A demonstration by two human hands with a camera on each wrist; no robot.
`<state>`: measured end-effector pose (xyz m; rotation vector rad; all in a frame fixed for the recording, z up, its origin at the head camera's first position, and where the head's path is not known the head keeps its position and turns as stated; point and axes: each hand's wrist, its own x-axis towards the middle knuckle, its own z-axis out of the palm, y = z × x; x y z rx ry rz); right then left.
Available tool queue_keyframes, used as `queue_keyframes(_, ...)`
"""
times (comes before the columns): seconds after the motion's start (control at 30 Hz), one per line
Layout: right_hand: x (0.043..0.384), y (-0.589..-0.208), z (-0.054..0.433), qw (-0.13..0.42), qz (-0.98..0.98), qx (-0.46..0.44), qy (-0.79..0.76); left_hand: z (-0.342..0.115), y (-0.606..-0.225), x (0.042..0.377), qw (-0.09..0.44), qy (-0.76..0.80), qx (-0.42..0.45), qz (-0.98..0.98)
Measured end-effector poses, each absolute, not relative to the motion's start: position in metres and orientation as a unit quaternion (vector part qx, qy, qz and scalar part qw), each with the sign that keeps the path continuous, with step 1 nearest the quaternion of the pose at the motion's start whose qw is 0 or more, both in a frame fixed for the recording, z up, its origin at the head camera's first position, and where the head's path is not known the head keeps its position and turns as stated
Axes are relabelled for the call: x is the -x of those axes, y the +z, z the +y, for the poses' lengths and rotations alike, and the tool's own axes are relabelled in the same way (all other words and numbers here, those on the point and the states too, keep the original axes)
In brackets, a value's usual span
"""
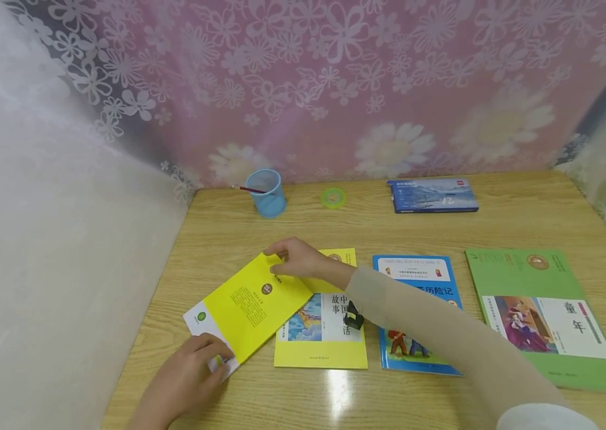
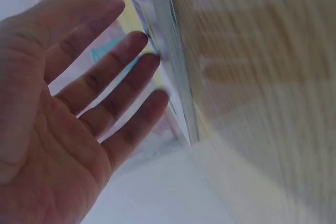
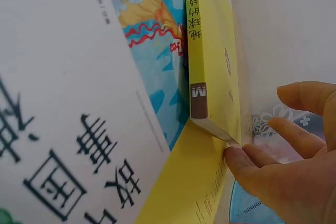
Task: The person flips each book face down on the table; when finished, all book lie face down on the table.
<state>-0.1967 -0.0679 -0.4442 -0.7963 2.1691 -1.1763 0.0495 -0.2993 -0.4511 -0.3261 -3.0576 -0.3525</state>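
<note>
A yellow-and-white book [image 1: 249,304] lies askew with its back cover up, its right part overlapping a second yellow book [image 1: 321,355]. My left hand [image 1: 190,370] is at its lower corner. In the left wrist view, the left hand [image 2: 89,98] has fairly straight fingers, fingertips right at the book's page edge [image 2: 176,61], thumb apart. The right hand [image 1: 300,258] reaches across to the top corner. In the right wrist view the right hand [image 3: 294,166] touches the corner beside the yellow spine [image 3: 198,61] with a fingertip, other fingers spread.
Right of these lie a blue book [image 1: 415,272] and a green book [image 1: 523,272]. Behind stand a blue pencil cup [image 1: 270,203] with a pencil, a round green item [image 1: 333,197] and a blue box [image 1: 434,195]. A flowered curtain [image 1: 335,89] hangs at the back; a pale wall [image 1: 66,239] rises left.
</note>
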Motion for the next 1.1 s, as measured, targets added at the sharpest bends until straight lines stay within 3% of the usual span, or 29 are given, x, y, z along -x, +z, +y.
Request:
queue_keyframes(0.17,0.186,-0.442,-0.045,0.239,0.812,0.345,-0.406,-0.316,-0.448,-0.034,0.04,-0.133,0.094,-0.986)
queue_keyframes(0.57,0.143,-0.443,0.006,0.177,0.83,0.417,-0.327,-0.361,-0.447,0.01,-0.016,-0.165,0.05,-0.985)
queue_keyframes(0.87,0.125,-0.452,0.006,0.145,0.849,0.437,-0.259,-0.369,-0.453,0.02,-0.056,-0.142,0.015,-0.988)
queue_keyframes(1.1,0.125,-0.454,0.003,0.115,0.85,0.454,-0.242,-0.365,-0.455,0.017,-0.031,-0.14,0.032,-0.989)
